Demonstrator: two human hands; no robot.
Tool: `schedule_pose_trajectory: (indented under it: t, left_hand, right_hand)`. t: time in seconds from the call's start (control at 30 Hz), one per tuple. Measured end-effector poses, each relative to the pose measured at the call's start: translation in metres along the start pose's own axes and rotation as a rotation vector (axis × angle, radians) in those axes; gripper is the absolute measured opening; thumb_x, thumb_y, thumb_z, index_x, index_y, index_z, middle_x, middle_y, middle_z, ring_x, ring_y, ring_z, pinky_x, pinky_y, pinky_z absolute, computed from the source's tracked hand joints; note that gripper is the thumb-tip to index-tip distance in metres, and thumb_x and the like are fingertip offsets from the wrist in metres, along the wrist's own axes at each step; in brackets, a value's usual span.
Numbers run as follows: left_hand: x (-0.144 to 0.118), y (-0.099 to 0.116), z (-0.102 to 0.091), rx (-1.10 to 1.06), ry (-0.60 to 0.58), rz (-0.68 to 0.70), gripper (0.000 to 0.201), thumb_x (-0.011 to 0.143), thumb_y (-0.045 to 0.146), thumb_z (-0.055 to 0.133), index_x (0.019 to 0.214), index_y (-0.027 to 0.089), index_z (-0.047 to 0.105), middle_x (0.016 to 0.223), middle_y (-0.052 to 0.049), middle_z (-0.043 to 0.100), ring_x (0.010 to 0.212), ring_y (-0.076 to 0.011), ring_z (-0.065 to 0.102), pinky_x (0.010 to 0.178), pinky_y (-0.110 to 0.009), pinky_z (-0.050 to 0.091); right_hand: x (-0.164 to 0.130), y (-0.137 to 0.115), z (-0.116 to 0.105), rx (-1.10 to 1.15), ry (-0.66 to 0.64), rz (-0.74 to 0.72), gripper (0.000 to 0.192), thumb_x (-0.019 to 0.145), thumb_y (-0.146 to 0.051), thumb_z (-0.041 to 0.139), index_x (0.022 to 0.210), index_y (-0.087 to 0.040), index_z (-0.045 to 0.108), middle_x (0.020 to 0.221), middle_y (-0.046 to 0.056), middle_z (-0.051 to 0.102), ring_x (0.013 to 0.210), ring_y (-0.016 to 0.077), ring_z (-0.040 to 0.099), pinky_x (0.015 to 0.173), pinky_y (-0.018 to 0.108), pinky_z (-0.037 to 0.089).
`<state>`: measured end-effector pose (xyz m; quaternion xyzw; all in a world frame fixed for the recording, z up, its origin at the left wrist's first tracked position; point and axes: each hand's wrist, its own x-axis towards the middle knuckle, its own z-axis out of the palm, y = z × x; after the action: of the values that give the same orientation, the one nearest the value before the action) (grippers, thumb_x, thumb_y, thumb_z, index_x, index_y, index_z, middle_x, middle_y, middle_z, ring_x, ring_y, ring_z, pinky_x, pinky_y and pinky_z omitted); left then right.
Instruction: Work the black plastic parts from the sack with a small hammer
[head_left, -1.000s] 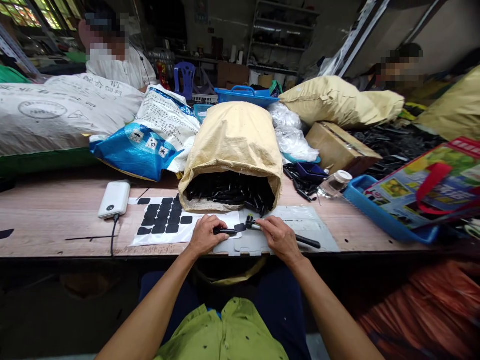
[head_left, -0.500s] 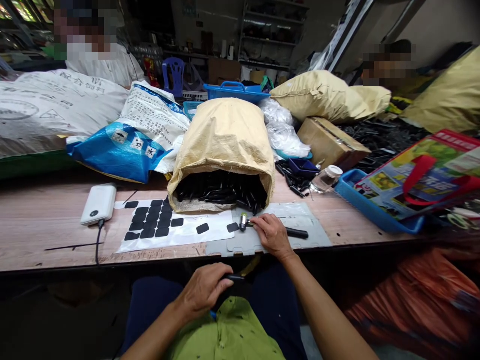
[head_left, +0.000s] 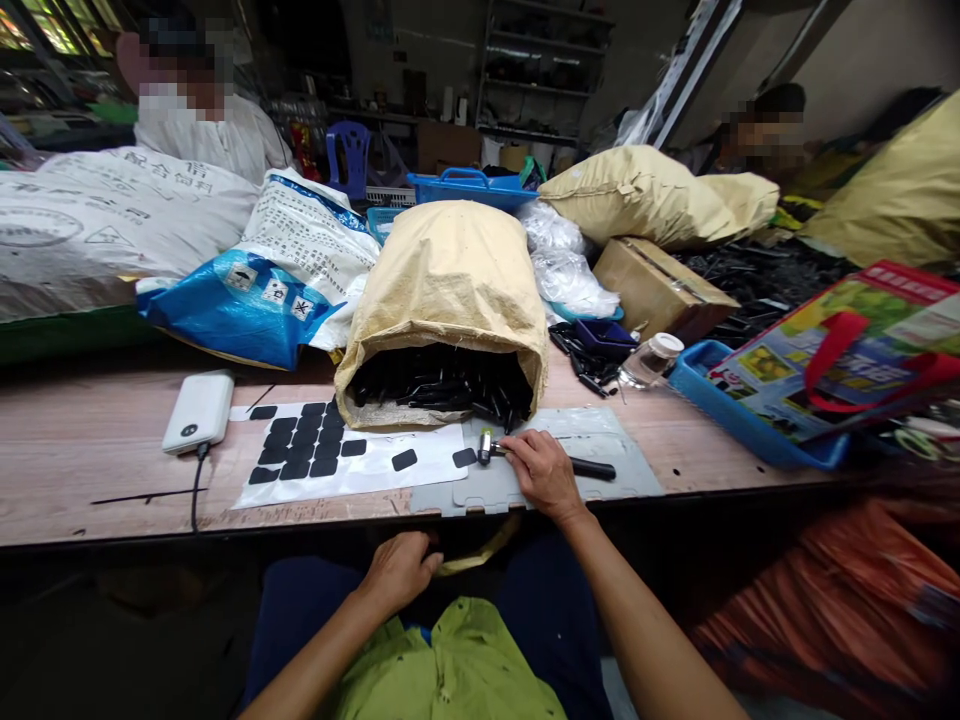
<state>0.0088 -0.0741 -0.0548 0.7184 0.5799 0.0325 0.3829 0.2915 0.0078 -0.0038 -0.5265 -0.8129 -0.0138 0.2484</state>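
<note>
Right hand [head_left: 541, 472] has a closed grip on the small hammer [head_left: 525, 455] on the bench [head_left: 90, 440]. Left hand [head_left: 397, 570] sits down at the lap, can't tell if it holds anything. One-handed like that, the hammer could easily slip sideways.

Wooden workbench [head_left: 90, 470] with tan sack [head_left: 450, 290], white sticker sheet [head_left: 360, 465], grey plate [head_left: 600, 470], power bank [head_left: 199, 410], blue tray [head_left: 742, 420].

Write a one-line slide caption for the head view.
Right hand grips a small hammer on a grey plate before an open sack of black parts; left hand below the table edge.
</note>
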Motion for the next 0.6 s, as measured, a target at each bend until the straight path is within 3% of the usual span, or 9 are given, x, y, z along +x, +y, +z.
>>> schedule_pose_trajectory:
  t: [0.13, 0.17, 0.27, 0.33, 0.4, 0.5, 0.6]
  left_hand:
    - [-0.005, 0.04, -0.056, -0.195, -0.112, 0.25, 0.024, 0.092, 0.04, 0.058, 0.096, 0.025, 0.076, 0.082, 0.0, 0.075, 0.072, -0.0179, 0.066, 0.063, -0.026, 0.044]
    - [0.001, 0.047, -0.072, -0.218, -0.044, 0.259, 0.028, 0.094, 0.04, 0.054, 0.092, 0.023, 0.076, 0.078, 0.0, 0.073, 0.07, -0.0172, 0.064, 0.062, -0.026, 0.043]
    - [0.034, 0.058, -0.115, -0.149, 0.451, 0.241, 0.024, 0.093, 0.037, 0.057, 0.097, 0.022, 0.075, 0.094, -0.004, 0.074, 0.076, -0.0176, 0.063, 0.073, -0.03, 0.047]
    - [0.059, 0.062, -0.133, -0.073, 0.625, 0.244, 0.022, 0.092, 0.036, 0.06, 0.1, 0.022, 0.074, 0.099, -0.005, 0.072, 0.077, -0.0171, 0.062, 0.076, -0.031, 0.047]
    - [0.08, 0.07, -0.139, -0.015, 0.664, 0.275, 0.02, 0.092, 0.034, 0.061, 0.103, 0.023, 0.074, 0.101, -0.004, 0.07, 0.079, -0.0167, 0.062, 0.078, -0.03, 0.048]
    - [0.103, 0.087, -0.134, 0.103, 0.662, 0.295, 0.019, 0.093, 0.035, 0.063, 0.106, 0.024, 0.072, 0.104, -0.005, 0.067, 0.093, -0.0208, 0.063, 0.082, -0.032, 0.048]
    - [0.118, 0.103, -0.127, 0.278, 0.67, 0.205, 0.021, 0.089, 0.036, 0.069, 0.104, 0.021, 0.072, 0.106, -0.009, 0.065, 0.102, -0.0274, 0.061, 0.084, -0.036, 0.048]
  right_hand:
    - [0.0, 0.001, 0.002, 0.01, 0.001, 0.0, 0.025, 0.1, -0.022, 0.056, 0.121, -0.025, 0.07, 0.1, 0.006, 0.065, 0.094, 0.0233, 0.054, 0.086, 0.037, 0.042]
    - [0.0, 0.001, 0.002, 0.011, 0.001, -0.002, 0.026, 0.1, -0.022, 0.056, 0.121, -0.025, 0.07, 0.1, 0.006, 0.065, 0.094, 0.0234, 0.054, 0.085, 0.037, 0.042]
    - [0.0, 0.002, 0.002, 0.013, 0.005, -0.005, 0.025, 0.099, -0.021, 0.057, 0.12, -0.025, 0.07, 0.099, 0.006, 0.065, 0.094, 0.0237, 0.054, 0.085, 0.037, 0.042]
    - [0.0, 0.002, 0.002, 0.013, 0.008, -0.006, 0.025, 0.099, -0.021, 0.057, 0.119, -0.025, 0.07, 0.099, 0.006, 0.065, 0.095, 0.0235, 0.055, 0.085, 0.037, 0.043]
    - [0.0, 0.002, 0.001, 0.011, 0.008, -0.005, 0.026, 0.098, -0.02, 0.057, 0.12, -0.026, 0.07, 0.099, 0.006, 0.066, 0.095, 0.0234, 0.055, 0.085, 0.036, 0.043]
    - [0.0, 0.001, 0.0, 0.006, 0.007, -0.002, 0.025, 0.099, -0.021, 0.057, 0.12, -0.026, 0.07, 0.1, 0.006, 0.066, 0.094, 0.0229, 0.055, 0.085, 0.036, 0.043]
    - [0.0, 0.0, -0.001, 0.002, 0.005, -0.002, 0.025, 0.099, -0.021, 0.057, 0.119, -0.025, 0.07, 0.1, 0.006, 0.065, 0.095, 0.0225, 0.055, 0.085, 0.036, 0.043]
